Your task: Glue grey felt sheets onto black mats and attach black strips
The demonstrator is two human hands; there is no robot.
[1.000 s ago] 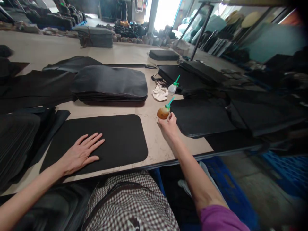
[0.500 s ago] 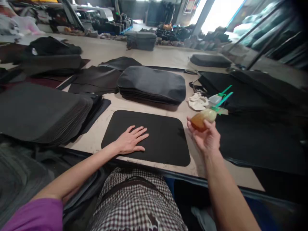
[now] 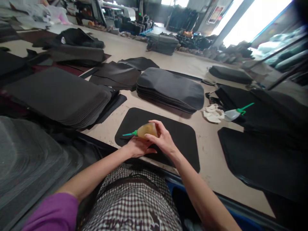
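A squeeze bottle of amber liquid (image 3: pixel 145 130) with a thin green nozzle is gripped in my right hand (image 3: pixel 161 137), tilted so the nozzle points left. Beneath it, my left hand (image 3: pixel 139 147) lies with fingers stretched out, partly hidden by the bottle and my right hand. Both hands are over a black sheet with rounded corners (image 3: pixel 184 141), which lies flat at the table's front edge. Just behind that sheet sits a stack of similar dark rounded sheets (image 3: pixel 169 85).
To the left stands a large stack of dark sheets (image 3: pixel 60 94). A crumpled white cloth (image 3: pixel 213 113) and a second bottle with a green nozzle (image 3: pixel 232 114) lie at the right. More black pieces (image 3: pixel 262 157) cover the table's right side.
My right hand has carried the amber bottle from the right side to above the black sheet, turning its nozzle leftward. My left hand stays low over the sheet. The view has shifted.
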